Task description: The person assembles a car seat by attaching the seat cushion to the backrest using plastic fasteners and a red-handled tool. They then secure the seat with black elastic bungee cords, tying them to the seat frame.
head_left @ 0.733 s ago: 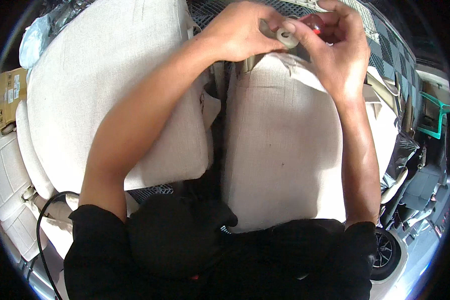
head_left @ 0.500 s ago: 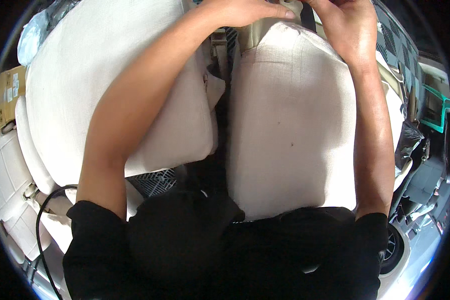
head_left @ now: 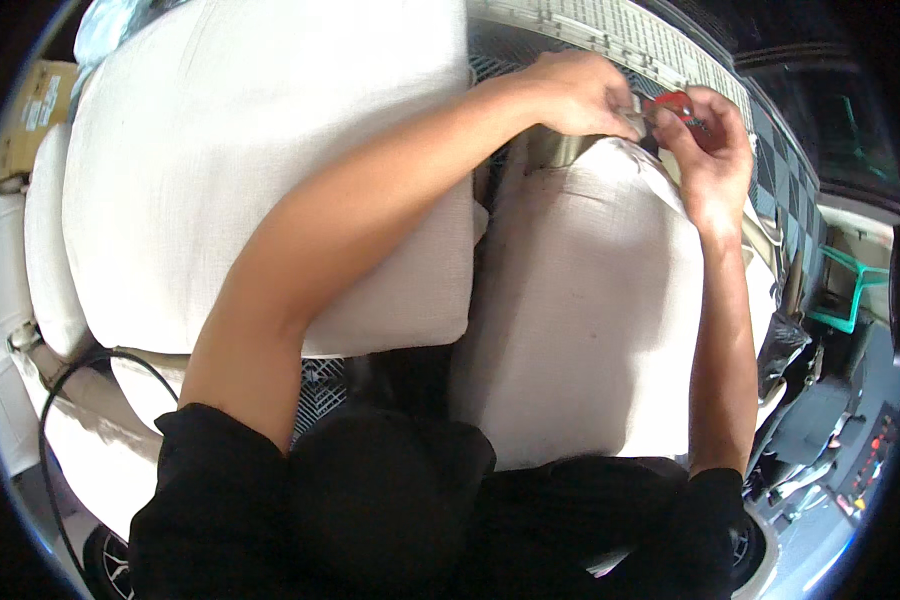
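Two upholstered seat backs fill the frame: one seat back [head_left: 260,170] at left, the other seat back [head_left: 600,320] right of centre. Both hands [head_left: 580,95] [head_left: 710,150] meet at upper right, above the right-hand back's top edge. A cardboard box [head_left: 32,115] sits at far upper left.

At one o'clock, the small red tool [head_left: 673,103] is mostly covered by the right hand [head_left: 708,150]; the grey piece [head_left: 634,112] at the left hand [head_left: 575,95] is too small to tell.

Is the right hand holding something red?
Yes, the right hand pinches a small red tool at the top edge of the cushion, close beside the left hand.
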The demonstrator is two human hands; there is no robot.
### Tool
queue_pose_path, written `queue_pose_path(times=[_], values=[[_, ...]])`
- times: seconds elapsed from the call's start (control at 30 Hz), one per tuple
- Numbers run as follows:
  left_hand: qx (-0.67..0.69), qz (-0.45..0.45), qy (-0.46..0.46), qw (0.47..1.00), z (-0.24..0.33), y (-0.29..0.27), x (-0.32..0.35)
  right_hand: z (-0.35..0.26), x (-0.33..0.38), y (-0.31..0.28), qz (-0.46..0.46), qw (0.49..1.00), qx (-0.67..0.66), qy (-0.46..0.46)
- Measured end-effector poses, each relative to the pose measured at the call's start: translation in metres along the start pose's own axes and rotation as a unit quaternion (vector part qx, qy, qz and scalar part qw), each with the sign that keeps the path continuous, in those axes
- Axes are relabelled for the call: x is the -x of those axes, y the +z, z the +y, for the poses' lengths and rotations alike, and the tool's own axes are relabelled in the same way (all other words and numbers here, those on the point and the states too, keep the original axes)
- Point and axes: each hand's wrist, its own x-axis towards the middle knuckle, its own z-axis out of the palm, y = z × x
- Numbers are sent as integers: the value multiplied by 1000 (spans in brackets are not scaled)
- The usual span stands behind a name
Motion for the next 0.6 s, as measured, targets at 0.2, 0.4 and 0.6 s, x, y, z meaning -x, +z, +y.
queue_pose_path(times=[0.2,0.4,0.6], values=[[-22,-78,-22,996,4,-6,-10,3,-4,-13,35,996,10,83],[-10,-101,-16,995,4,-13,-16,16,-4,-20,58,992,-30,108],[7,-101,-41,994,5,-10,-20,24,-2,-24,54,988,-75,121]])
